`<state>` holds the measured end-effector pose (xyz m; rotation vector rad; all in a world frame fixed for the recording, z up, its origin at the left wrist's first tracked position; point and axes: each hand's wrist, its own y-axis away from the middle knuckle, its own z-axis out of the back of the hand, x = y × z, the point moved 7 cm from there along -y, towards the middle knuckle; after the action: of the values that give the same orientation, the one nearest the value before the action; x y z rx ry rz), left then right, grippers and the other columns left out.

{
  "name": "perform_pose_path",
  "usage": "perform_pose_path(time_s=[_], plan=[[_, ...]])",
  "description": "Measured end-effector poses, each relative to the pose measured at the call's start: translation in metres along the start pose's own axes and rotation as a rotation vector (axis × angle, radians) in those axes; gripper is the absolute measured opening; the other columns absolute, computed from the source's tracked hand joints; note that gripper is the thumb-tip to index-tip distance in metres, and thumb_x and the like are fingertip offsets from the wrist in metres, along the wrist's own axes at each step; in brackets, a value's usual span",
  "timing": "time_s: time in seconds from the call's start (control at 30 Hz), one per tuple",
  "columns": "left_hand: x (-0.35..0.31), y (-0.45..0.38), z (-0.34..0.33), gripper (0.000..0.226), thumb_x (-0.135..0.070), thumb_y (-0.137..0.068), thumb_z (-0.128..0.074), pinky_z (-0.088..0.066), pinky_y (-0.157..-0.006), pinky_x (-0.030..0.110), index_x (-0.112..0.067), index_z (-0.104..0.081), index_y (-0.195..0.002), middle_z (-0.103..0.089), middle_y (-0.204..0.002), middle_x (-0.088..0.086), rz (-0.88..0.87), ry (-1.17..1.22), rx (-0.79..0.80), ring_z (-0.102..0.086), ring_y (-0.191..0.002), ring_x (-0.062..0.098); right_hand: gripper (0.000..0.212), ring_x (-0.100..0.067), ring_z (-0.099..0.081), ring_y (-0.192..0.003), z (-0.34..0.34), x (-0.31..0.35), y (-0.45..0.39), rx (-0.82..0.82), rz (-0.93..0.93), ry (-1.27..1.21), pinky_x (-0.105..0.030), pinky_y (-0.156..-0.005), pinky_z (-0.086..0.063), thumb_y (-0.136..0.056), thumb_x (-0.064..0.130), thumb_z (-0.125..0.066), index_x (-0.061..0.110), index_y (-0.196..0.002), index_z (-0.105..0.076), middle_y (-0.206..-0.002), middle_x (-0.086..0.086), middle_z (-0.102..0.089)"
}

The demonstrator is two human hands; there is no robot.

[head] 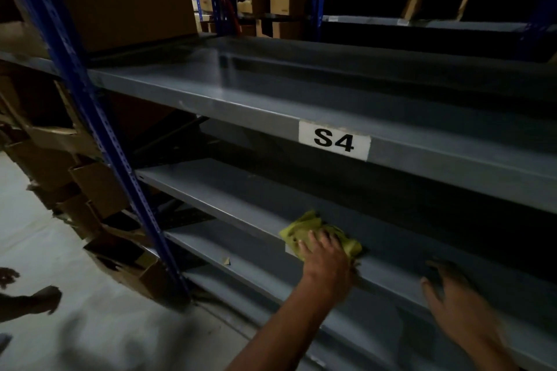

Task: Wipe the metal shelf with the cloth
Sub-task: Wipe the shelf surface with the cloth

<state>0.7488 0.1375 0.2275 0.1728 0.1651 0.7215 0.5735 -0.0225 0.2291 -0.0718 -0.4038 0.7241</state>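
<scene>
A grey metal shelf (229, 190) runs from the left upright to the lower right, one level under the shelf labelled S4. A crumpled yellow cloth (301, 229) lies on its front edge. My left hand (327, 259) presses flat on the cloth with fingers spread over it. My right hand (452, 298) is further right at the same shelf's front edge, fingers apart and holding nothing. The deeper part of the shelf is dark.
A blue perforated upright (120, 159) stands at the left end of the shelves. Open cardboard boxes (99, 184) are stacked left of it, down to the pale floor (45, 244). Another person's limbs (36, 298) show at the lower left. Another grey shelf (241, 262) sits below.
</scene>
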Motion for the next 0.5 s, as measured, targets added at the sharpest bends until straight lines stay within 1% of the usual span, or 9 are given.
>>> perform_pose_path(time_s=[0.07, 0.17, 0.2, 0.27, 0.33, 0.37, 0.4, 0.47, 0.5], plan=[[-0.014, 0.009, -0.008, 0.074, -0.043, -0.097, -0.037, -0.004, -0.112, 0.065, -0.005, -0.004, -0.152, -0.005, -0.158, 0.022, -0.135, -0.026, -0.049, 0.000, -0.143, 0.046, 0.042, -0.034, -0.060, -0.112, 0.001, -0.001, 0.002, 0.006, 0.007, 0.011, -0.043, -0.093, -0.047, -0.084, 0.025, -0.069, 0.014, -0.124, -0.061, -0.126, -0.014, -0.062], [0.008, 0.011, -0.006, 0.064, -0.048, -0.098, -0.028, -0.007, -0.117, 0.052, -0.019, -0.011, -0.153, -0.010, -0.161, 0.008, -0.258, 0.005, -0.171, -0.004, -0.147, 0.032, 0.043, -0.029, -0.056, -0.118, 0.004, 0.001, 0.005, 0.025, 0.028, 0.010, -0.039, -0.097, -0.044, -0.087, 0.028, -0.066, 0.017, -0.127, -0.059, -0.131, -0.010, -0.060], [0.025, 0.009, -0.005, 0.063, -0.051, -0.098, -0.026, -0.008, -0.118, 0.048, -0.023, -0.012, -0.153, -0.011, -0.161, 0.004, -0.253, 0.001, -0.215, -0.004, -0.147, 0.027, 0.043, -0.029, -0.055, -0.120, 0.006, 0.001, 0.006, 0.021, 0.044, -0.004, -0.039, -0.099, -0.043, -0.087, 0.028, -0.065, 0.016, -0.127, -0.059, -0.132, -0.010, -0.059], [0.065, 0.003, -0.003, 0.063, -0.056, -0.098, -0.020, -0.006, -0.119, 0.043, -0.028, -0.012, -0.153, -0.009, -0.161, -0.001, -0.173, -0.007, -0.273, -0.003, -0.148, 0.022, 0.045, -0.026, -0.052, -0.125, 0.007, 0.002, 0.007, 0.023, 0.056, 0.030, -0.036, -0.103, -0.040, -0.089, 0.032, -0.062, 0.017, -0.131, -0.057, -0.137, -0.008, -0.056], [0.096, -0.002, -0.003, 0.064, -0.059, -0.096, -0.013, -0.007, -0.118, 0.042, -0.030, -0.016, -0.152, -0.013, -0.161, -0.001, -0.090, 0.019, -0.346, -0.006, -0.148, 0.022, 0.050, -0.023, -0.048, -0.130, 0.007, 0.004, 0.007, 0.019, 0.061, 0.071, -0.033, -0.106, -0.037, -0.091, 0.038, -0.057, 0.019, -0.136, -0.052, -0.142, -0.005, -0.051], [0.104, -0.003, 0.001, 0.067, -0.060, -0.094, -0.008, -0.013, -0.116, 0.045, -0.029, -0.024, -0.151, -0.021, -0.159, 0.002, -0.058, 0.022, -0.394, -0.014, -0.147, 0.025, 0.052, -0.023, -0.049, -0.129, 0.008, 0.004, 0.007, 0.018, 0.043, 0.082, -0.034, -0.105, -0.040, -0.089, 0.039, -0.060, 0.019, -0.136, -0.052, -0.142, -0.005, -0.052], [0.106, -0.004, 0.007, 0.072, -0.061, -0.093, -0.005, -0.022, -0.112, 0.050, -0.025, -0.036, -0.147, -0.034, -0.154, 0.006, -0.046, 0.023, -0.431, -0.027, -0.142, 0.031, 0.054, -0.025, -0.056, -0.122, 0.009, 0.006, 0.007, -0.006, 0.043, 0.085, -0.036, -0.100, -0.046, -0.083, 0.037, -0.068, 0.017, -0.131, -0.058, -0.135, -0.007, -0.058], [0.094, 0.000, 0.013, 0.080, -0.060, -0.095, -0.003, -0.042, -0.095, 0.058, -0.017, -0.060, -0.130, -0.059, -0.132, 0.015, -0.024, 0.057, -0.485, -0.054, -0.120, 0.042, 0.059, -0.027, -0.071, -0.095, 0.010, 0.005, 0.004, -0.010, 0.064, 0.039, -0.041, -0.076, -0.058, -0.053, 0.031, -0.090, 0.012, -0.106, -0.073, -0.110, -0.012, -0.072], [0.083, 0.006, 0.014, 0.078, -0.058, -0.097, -0.003, -0.045, -0.090, 0.059, -0.017, -0.063, -0.126, -0.065, -0.122, 0.016, -0.042, 0.076, -0.574, -0.061, -0.109, 0.043, 0.063, -0.025, -0.073, -0.082, 0.010, 0.005, 0.000, -0.017, 0.062, 0.033, -0.038, -0.065, -0.059, -0.037, 0.032, -0.095, 0.012, -0.095, -0.077, -0.098, -0.011, -0.075]])
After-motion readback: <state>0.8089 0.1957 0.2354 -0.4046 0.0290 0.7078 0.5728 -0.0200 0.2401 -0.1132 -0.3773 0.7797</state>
